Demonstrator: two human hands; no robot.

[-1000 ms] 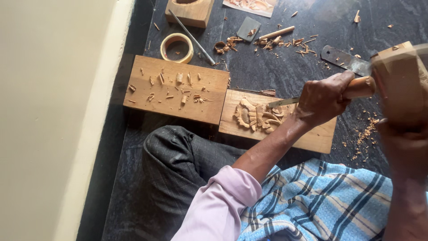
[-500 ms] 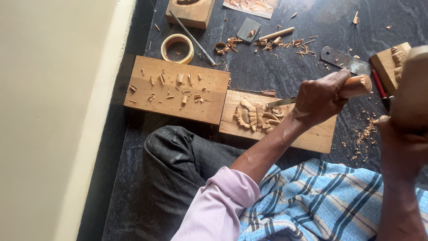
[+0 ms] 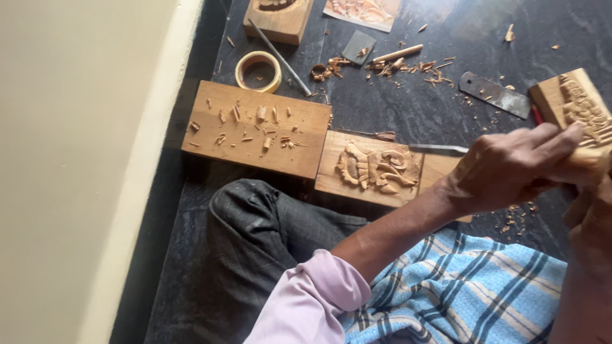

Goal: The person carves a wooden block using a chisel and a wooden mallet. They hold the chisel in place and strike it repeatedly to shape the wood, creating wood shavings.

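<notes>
We see the left hand (image 3: pixel 510 167) clamped on a carved pale wooden block (image 3: pixel 577 108); right hand (image 3: pixel 590 216) mostly cropped, grip unclear.

The carved block (image 3: pixel 577 108) was a light wooden piece with a raised figure cut into its upper face. It sat tilted at the right edge of the view, one corner pointing up and away, its lower end covered by the fingers wrapped over it. The chisel (image 3: pixel 440 148) had a thin, flat steel blade that lay nearly level, its tip over the far edge of a small carved panel (image 3: pixel 373 169); its handle was hidden inside the grip.
</notes>
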